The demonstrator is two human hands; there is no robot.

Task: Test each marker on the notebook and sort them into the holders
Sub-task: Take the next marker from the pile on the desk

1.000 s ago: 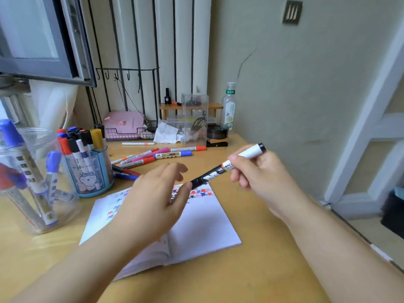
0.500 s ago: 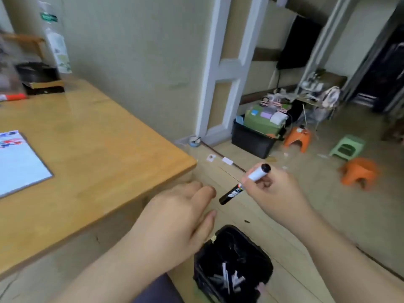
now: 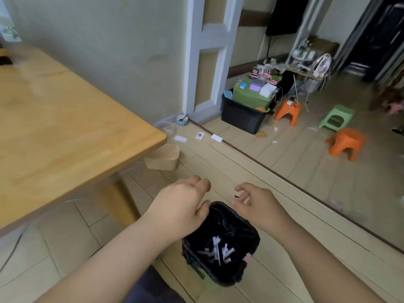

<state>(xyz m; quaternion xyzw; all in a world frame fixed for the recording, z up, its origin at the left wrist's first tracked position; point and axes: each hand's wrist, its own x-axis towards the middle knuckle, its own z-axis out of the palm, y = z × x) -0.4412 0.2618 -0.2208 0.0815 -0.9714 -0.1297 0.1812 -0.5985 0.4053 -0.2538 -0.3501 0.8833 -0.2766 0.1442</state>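
Note:
Both hands hover over a black-lined waste bin on the floor beside the desk. My left hand hangs above the bin's left rim with loosely curled fingers and holds nothing. My right hand is above the bin's far right rim, fingers loosely spread, empty. Several discarded markers lie at the bottom of the bin. The black marker that was in my right hand is not in it now. The notebook and the holders are out of view.
The wooden desk fills the left, its corner near a beige basket on the floor. Farther back stand a black crate, two orange stools and a green stool.
My view swung from the desk to the floor bin. My right hand held the black marker over the bin and has let it go; both hands are now empty.

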